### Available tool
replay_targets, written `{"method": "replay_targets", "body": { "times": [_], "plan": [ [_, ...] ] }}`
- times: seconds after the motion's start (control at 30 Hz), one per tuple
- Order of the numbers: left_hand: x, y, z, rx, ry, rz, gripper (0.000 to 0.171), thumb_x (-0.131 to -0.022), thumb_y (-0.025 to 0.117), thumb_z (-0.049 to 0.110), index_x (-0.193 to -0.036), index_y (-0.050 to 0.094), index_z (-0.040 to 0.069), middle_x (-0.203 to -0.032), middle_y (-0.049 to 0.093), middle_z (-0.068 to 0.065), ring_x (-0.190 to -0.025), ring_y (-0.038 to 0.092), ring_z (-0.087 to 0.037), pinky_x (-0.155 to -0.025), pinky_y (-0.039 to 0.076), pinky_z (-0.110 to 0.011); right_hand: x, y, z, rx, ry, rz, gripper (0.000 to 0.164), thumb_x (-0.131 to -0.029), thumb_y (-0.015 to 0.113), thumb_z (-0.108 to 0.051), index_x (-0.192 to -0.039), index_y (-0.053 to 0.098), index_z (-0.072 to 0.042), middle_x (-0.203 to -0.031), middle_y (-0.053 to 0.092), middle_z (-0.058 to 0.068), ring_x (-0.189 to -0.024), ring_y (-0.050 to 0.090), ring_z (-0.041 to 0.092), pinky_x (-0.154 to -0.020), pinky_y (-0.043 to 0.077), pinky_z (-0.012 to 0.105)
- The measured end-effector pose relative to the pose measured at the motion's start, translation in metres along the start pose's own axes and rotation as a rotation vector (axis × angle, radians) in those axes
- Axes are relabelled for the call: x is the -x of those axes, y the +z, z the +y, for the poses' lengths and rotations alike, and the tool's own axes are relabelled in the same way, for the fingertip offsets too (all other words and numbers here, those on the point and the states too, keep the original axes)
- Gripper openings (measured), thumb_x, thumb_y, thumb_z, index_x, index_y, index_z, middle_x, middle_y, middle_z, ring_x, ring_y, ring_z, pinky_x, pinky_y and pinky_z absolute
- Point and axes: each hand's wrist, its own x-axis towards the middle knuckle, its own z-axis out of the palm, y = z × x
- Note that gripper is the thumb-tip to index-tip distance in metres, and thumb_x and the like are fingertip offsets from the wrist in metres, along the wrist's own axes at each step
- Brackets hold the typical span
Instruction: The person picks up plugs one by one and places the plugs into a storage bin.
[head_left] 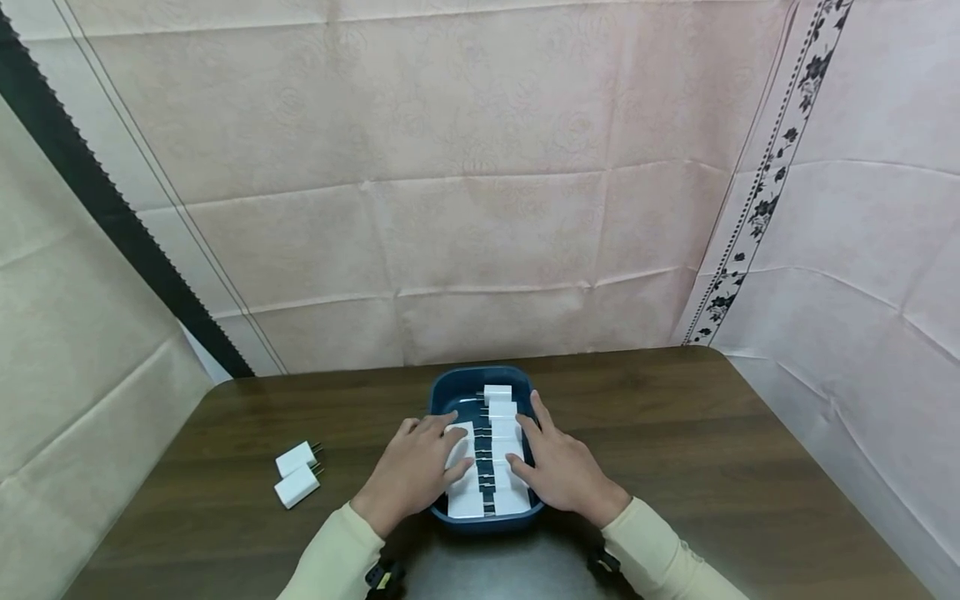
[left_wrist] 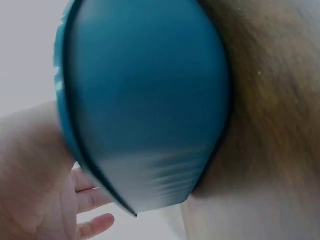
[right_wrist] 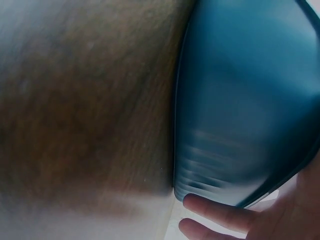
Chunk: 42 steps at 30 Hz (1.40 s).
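Observation:
A dark blue plastic basket (head_left: 486,525) stands on the table with white plug adapters in two columns, their metal prongs facing the gap between. My left hand (head_left: 408,471) reaches over the left rim, relaxed fingers resting on the left column of adapters (head_left: 465,493). Over the right rim lies my right hand (head_left: 566,471), its thumb and fingers spread at the right column of adapters (head_left: 512,493). Both wrist views show the basket's outer wall (left_wrist: 150,90) close up; some fingertips are hidden there.
Two more white plug adapters (head_left: 297,487) lie side by side on the brown wooden table (head_left: 660,433), left of the basket. Pale cloth (head_left: 480,233) hangs behind the table's far edge and along both sides.

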Motion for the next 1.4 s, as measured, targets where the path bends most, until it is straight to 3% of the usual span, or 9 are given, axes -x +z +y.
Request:
{"method": "replay_targets", "body": {
  "times": [0.5,0.8,1.1,1.4],
  "plan": [
    [0.022,-0.016,-0.025,0.060,-0.119,0.060,0.052,-0.096,0.065,0.048,-0.138,0.062,0.018,-0.149,0.056,-0.010,-0.134,0.056,-0.031,-0.108,0.045,-0.056,-0.001,0.002,-0.001,-0.018,-0.002,-0.009,0.068,-0.098,0.061,-0.045,-0.154,0.043,-0.010,-0.171,0.011,0.013,-0.122,0.064,0.035,-0.093,0.056,0.054],
    [0.027,-0.027,-0.059,0.068,-0.202,0.031,0.056,-0.096,0.066,0.042,-0.143,0.057,0.012,-0.139,0.063,-0.016,-0.125,0.062,-0.035,-0.104,0.046,-0.061,-0.001,0.002,0.000,-0.003,-0.006,0.000,0.068,-0.098,0.061,-0.046,-0.153,0.044,-0.011,-0.171,0.011,0.014,-0.120,0.065,0.035,-0.093,0.056,0.054],
    [0.037,-0.024,-0.091,0.100,-0.284,-0.108,0.058,-0.095,0.069,0.032,-0.143,0.053,0.003,-0.142,0.054,-0.032,-0.129,0.055,-0.049,-0.105,0.040,-0.068,-0.002,0.002,0.001,0.006,-0.006,-0.002,0.067,-0.098,0.060,-0.047,-0.153,0.044,-0.012,-0.172,0.010,0.013,-0.119,0.065,0.034,-0.093,0.056,0.053],
    [0.045,-0.022,-0.107,0.067,-0.365,-0.181,0.062,-0.091,0.075,0.028,-0.139,0.054,-0.004,-0.139,0.051,-0.037,-0.126,0.052,-0.053,-0.098,0.046,-0.066,-0.001,0.001,0.001,0.006,-0.007,-0.004,0.067,-0.098,0.060,-0.047,-0.153,0.045,-0.011,-0.172,0.010,0.013,-0.118,0.066,0.034,-0.093,0.056,0.053]
  ]
}}
